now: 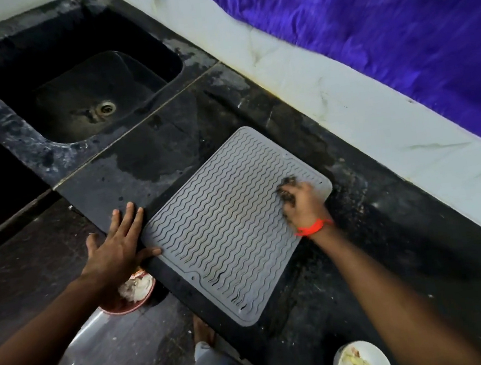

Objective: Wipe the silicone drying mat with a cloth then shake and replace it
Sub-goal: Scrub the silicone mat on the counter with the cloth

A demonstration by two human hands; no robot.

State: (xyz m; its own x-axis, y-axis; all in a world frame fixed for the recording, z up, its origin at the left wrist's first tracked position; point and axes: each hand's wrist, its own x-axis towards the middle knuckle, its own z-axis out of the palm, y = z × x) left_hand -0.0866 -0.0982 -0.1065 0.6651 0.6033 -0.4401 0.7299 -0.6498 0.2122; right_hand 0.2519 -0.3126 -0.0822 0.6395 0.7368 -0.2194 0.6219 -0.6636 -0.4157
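Observation:
A grey silicone drying mat [232,225] with wavy ridges lies flat on the black stone counter [146,163], turned diagonally. My right hand [302,202], with a red thread at the wrist, presses a small dark cloth [286,185] onto the mat's right corner; most of the cloth is hidden under the fingers. My left hand [119,242] lies flat with fingers spread at the counter's front edge, its thumb resting on the mat's left corner.
A black sink [7,71] is set into the counter at the far left. A white wall ledge and a purple cloth [381,28] run along the back. A reddish bowl [132,295] sits on the floor below; a white bowl [361,361] stands at the near right.

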